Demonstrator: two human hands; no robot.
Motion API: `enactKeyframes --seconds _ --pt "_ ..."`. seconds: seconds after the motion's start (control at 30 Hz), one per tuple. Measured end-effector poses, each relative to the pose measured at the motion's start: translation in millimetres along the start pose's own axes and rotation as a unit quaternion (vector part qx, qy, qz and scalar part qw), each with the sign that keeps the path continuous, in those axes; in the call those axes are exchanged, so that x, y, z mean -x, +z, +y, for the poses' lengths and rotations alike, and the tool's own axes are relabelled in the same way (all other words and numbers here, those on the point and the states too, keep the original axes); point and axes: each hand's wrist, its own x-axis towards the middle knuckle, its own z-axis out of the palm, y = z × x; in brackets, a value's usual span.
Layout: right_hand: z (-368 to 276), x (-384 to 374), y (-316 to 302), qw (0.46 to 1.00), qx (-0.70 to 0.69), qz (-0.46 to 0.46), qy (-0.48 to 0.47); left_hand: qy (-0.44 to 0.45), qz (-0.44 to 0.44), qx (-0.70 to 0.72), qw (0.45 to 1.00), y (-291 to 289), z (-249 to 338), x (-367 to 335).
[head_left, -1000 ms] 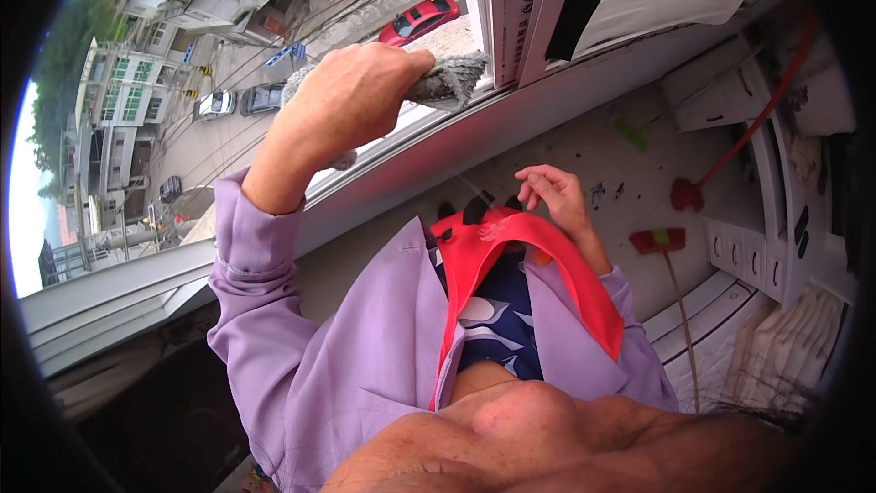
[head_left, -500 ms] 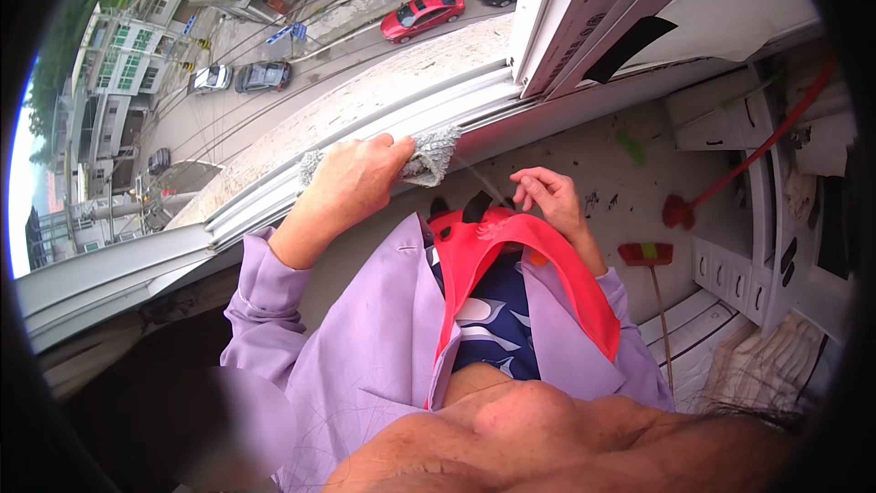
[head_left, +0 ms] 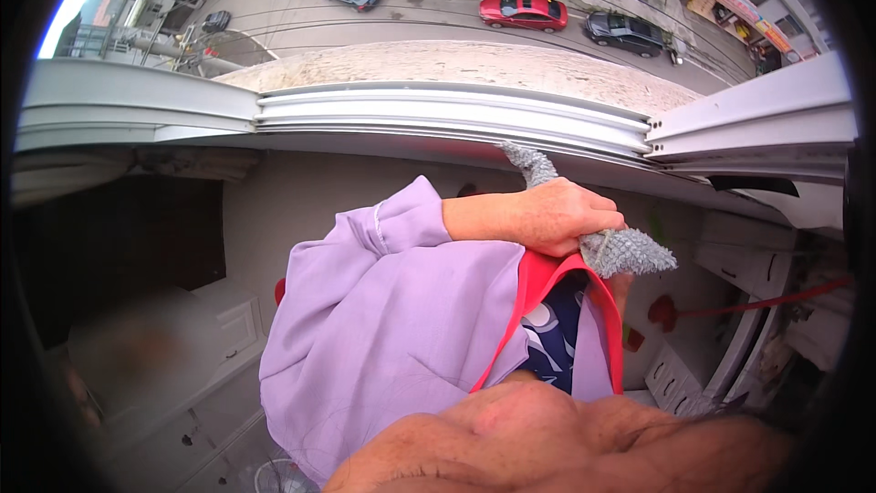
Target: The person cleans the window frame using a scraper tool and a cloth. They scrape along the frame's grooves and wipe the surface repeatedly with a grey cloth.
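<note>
My left hand (head_left: 558, 215) is closed round a grey fluffy cloth (head_left: 631, 253). One end of the cloth sticks up past my knuckles, and the other hangs out on the right below my fingers. Just inside the white window track (head_left: 447, 119), the hand and cloth are over my red apron (head_left: 575, 265) and apart from the track. Of my right hand (head_left: 621, 286) only a small strip shows under the cloth; its fingers are hidden.
Beyond the window frame (head_left: 137, 100) lies a rough outer ledge (head_left: 474, 64), with a street and parked cars far below. Indoors on the right are a red-handled broom (head_left: 666, 312) and white cabinets (head_left: 739, 256). A white cabinet (head_left: 233, 319) stands at left.
My left hand has come off the window track with the cloth, moving right and inward in front of my body. My view has turned, and the right hand is now mostly covered.
</note>
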Motion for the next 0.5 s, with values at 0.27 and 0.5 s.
enactKeyframes --seconds 0.27,0.5 --pt "-29 -18 67 0.998 -0.042 -0.042 -0.028 0.028 0.146 0.063 0.987 -11 0 30" --pt "-36 -32 107 0.955 0.19 -0.19 -0.125 0.048 0.26 -0.059 0.963 -36 -1 51"
